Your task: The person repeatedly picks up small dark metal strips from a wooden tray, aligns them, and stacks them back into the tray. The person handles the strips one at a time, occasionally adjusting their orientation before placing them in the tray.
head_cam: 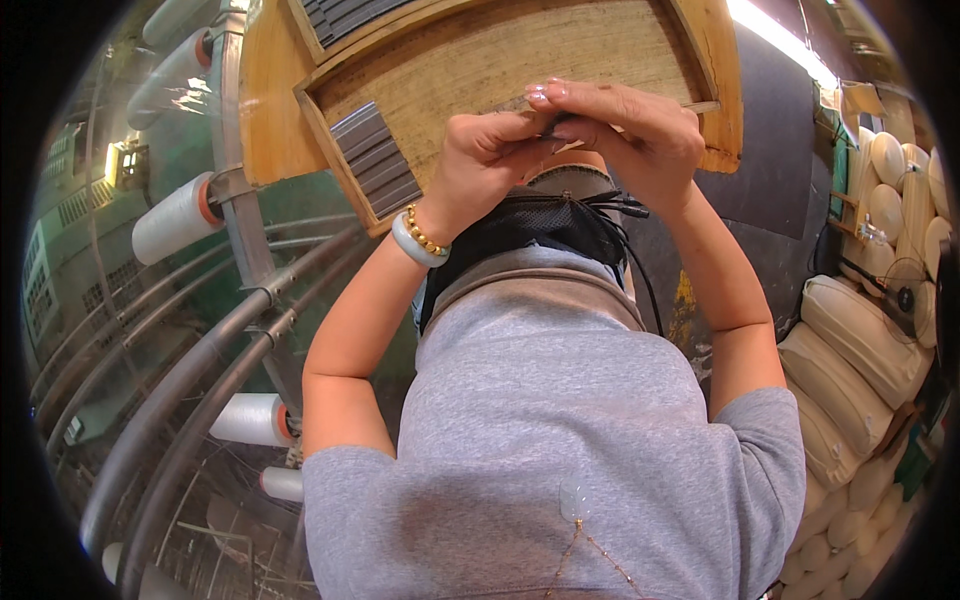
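My left hand (484,154), with a pale bangle and a gold bead bracelet at its wrist, meets my right hand (637,131) over the near edge of a shallow wooden tray (525,56). Between the fingers of both hands is a small dark object, mostly hidden, so its kind cannot be told. The right fingers lie over it, while the left thumb and fingers pinch it from the other side. Dark grey ridged strips (376,159) lie side by side in the tray's left corner, left of my left hand.
More dark strips (352,16) lie in a compartment at the upper left. Metal rails (217,337) and cones of white thread (176,217) stand on the left. On the right are stacked pale rolls (862,360) and a small fan (906,298). A black mesh pouch with cords hangs at my waist.
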The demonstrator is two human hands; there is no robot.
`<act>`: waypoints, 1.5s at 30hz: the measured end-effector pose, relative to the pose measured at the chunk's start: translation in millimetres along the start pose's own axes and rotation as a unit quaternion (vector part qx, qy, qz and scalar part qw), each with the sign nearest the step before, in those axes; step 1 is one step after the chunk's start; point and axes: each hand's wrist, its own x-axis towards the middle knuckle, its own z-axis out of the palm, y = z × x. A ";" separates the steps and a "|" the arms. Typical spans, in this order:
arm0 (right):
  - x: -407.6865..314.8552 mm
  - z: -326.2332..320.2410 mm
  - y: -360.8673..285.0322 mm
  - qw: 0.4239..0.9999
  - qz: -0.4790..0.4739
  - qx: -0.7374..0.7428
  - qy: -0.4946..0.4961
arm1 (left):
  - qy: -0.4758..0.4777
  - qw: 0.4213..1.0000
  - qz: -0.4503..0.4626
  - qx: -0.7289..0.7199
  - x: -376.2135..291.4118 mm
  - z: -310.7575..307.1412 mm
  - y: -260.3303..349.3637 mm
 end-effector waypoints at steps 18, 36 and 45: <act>-5.8 3.9 -15.6 0.941 0.248 0.225 0.056 | -0.011 0.977 -0.108 -0.186 -4.5 16.0 23.0; 1.8 -7.0 -23.6 0.840 0.406 0.356 0.043 | -0.043 0.918 -0.279 -0.280 -6.3 12.9 64.1; 1.4 -3.9 -23.8 0.854 0.387 0.346 0.045 | -0.042 0.926 -0.259 -0.273 -7.1 13.4 57.5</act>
